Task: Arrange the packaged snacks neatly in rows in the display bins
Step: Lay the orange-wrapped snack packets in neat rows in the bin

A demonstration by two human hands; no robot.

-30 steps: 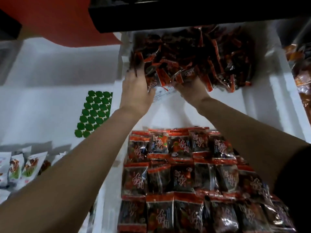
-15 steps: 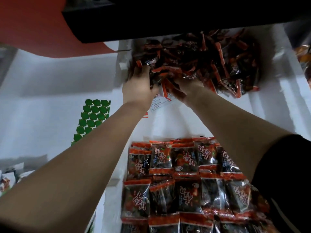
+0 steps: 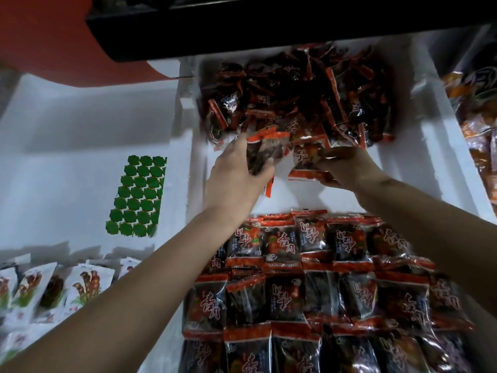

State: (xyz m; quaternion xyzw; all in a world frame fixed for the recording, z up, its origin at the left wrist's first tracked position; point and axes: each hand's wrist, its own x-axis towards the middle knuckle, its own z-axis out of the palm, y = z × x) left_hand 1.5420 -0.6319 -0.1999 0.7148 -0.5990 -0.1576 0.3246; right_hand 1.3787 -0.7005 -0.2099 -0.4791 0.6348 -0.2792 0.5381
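Both hands are closed on packets. My left hand [image 3: 236, 181] curls its fingers round a dark, red-edged snack packet [image 3: 262, 154] (perhaps more than one, I cannot tell), and my right hand [image 3: 347, 168] pinches a second packet [image 3: 306, 160] just beside it. Both packets sit at the near edge of the loose pile [image 3: 295, 95], which fills the 12 o'clock end of the white bin [image 3: 441, 157]. Toward 6 o'clock the finished rows [image 3: 309, 278] lie flat and overlapping, with a bare strip of bin floor between them and the pile. I judge this to be the fetching step. Next I must carry both packets toward 6 o'clock, turn them face up and lay them against the farthest row with edges aligned, without disturbing it.
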